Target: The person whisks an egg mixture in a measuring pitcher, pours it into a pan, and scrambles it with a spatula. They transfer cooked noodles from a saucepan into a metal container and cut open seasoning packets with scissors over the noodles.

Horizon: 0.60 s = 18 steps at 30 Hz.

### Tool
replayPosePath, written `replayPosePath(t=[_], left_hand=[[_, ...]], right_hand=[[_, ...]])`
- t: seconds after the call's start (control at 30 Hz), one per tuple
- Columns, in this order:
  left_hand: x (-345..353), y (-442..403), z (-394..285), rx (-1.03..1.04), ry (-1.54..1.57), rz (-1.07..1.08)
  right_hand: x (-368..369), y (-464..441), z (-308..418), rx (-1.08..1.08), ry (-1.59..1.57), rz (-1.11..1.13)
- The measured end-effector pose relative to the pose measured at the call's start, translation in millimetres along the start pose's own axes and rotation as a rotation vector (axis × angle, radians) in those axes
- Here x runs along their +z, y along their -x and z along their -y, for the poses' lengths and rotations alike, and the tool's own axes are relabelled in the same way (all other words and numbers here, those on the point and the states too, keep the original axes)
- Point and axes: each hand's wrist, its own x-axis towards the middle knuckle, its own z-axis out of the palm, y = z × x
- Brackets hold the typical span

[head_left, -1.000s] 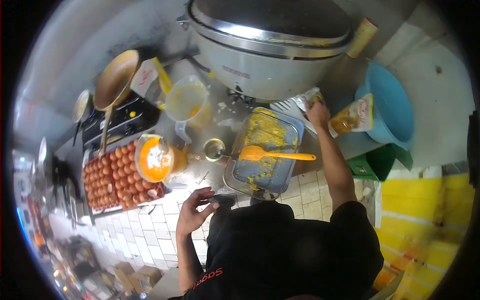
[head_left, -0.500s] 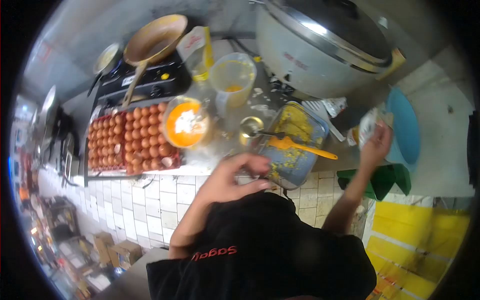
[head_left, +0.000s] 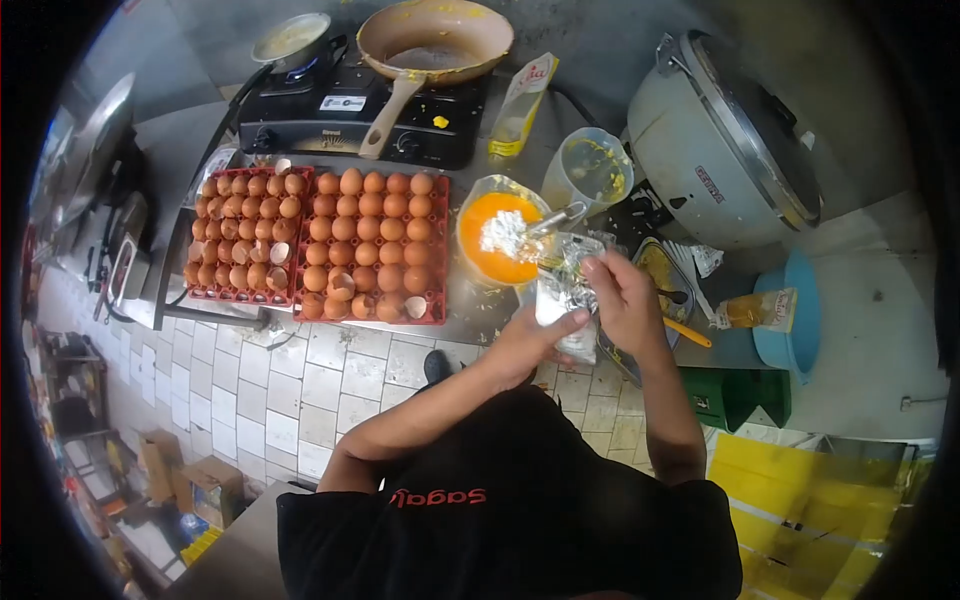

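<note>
In front of me, a silvery, partly clear packet of white powder (head_left: 552, 306) is held between both hands. My left hand (head_left: 525, 345) grips its lower left side, thumb laid across it. My right hand (head_left: 625, 298) closes on its upper right edge. Just beyond the packet stands a clear container (head_left: 478, 188) of orange liquid egg, with a heap of white powder (head_left: 508, 235) on the surface. A shiny metal utensil (head_left: 560, 215) slants over the container's right rim; its lower end is hard to make out.
Red trays of brown eggs (head_left: 372, 235) and cracked shells sit left. Behind are a gas stove (head_left: 350, 110), a frying pan (head_left: 435, 45), a clear jug (head_left: 585, 170) and a large rice cooker (head_left: 700, 150). Rightward lie an orange-handled spatula (head_left: 688, 333) and a blue basin (head_left: 795, 320).
My right hand has brought the packet from beside the blue basin leftward to the egg container. My left hand, empty before, now grips it too. The view has shifted.
</note>
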Motion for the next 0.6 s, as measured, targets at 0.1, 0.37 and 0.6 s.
replayPosePath(t=[0.1,0.37,0.6], left_hand=[[-16,-7,-7,-0.027,0.088,-0.017],[-34,-14,-19,-0.171,0.215,0.115],[-39,-21,-23,-0.184,0.236,0.132]], right_hand=[[18,-19,4,0.083,0.093,0.049],[27,-54,3,0.222,0.17,0.126],[31,-58,8,0.291,0.242,0.138]])
